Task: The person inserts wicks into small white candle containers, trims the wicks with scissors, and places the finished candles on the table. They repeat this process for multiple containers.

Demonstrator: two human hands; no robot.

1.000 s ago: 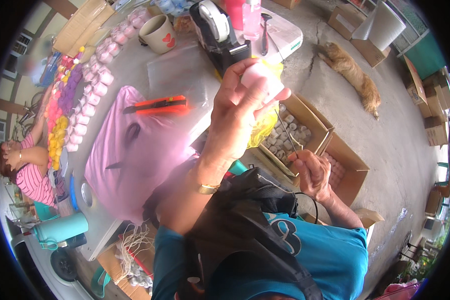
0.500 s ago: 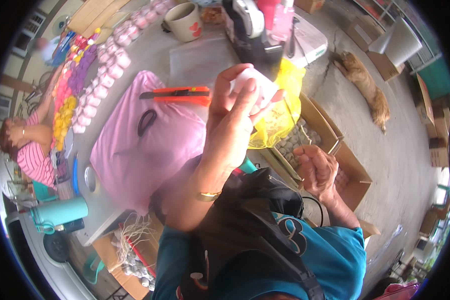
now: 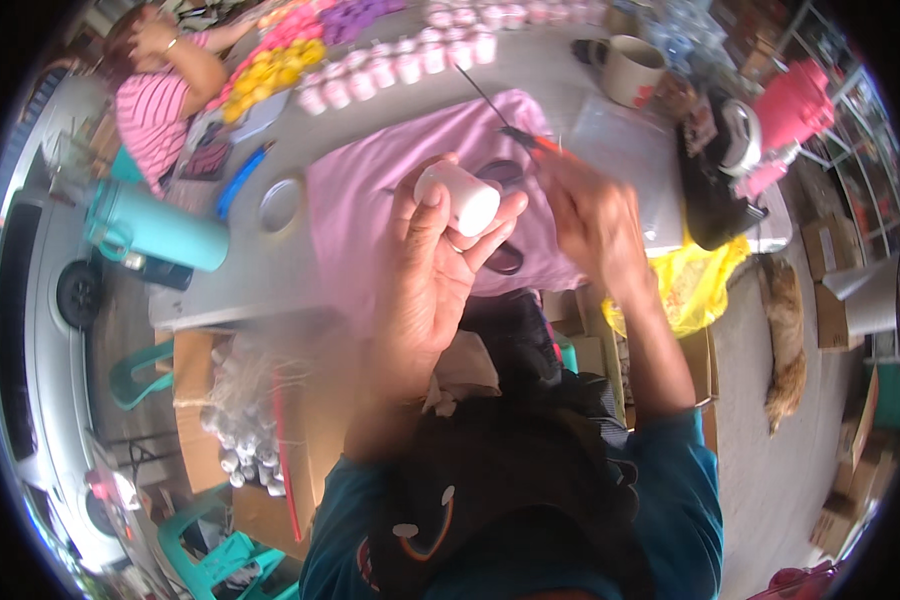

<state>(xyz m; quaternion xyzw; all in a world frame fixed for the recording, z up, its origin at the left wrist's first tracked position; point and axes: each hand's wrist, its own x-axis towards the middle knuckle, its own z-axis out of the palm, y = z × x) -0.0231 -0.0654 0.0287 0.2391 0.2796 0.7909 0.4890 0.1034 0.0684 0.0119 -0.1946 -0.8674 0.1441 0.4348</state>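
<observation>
My left hand (image 3: 432,285) is raised over the pink cloth (image 3: 355,215), its fingers closed around a small pale pink-and-white cylinder (image 3: 462,200). One white end of the cylinder faces away from the palm. To its right, my right hand (image 3: 602,222), smeared by motion, is closed on an orange utility knife (image 3: 542,146). A thin dark strip sticks out of the knife toward the far left. Beneath the hands lie dark scissor-like loops (image 3: 507,262) on the cloth, partly hidden by my left fingers.
Small pink-and-white pieces (image 3: 410,65) stand in rows at the back, beside yellow bundles (image 3: 275,78). A mug (image 3: 632,72), a teal bottle (image 3: 160,225) and a tape roll (image 3: 281,205) are on the table. A yellow bag (image 3: 695,285) hangs at right. A dog (image 3: 785,345) lies on the floor.
The view has swung. My right hand has moved from beside the box up over the cloth and taken hold of the utility knife. My left hand still holds the cylinder, now lower and tilted.
</observation>
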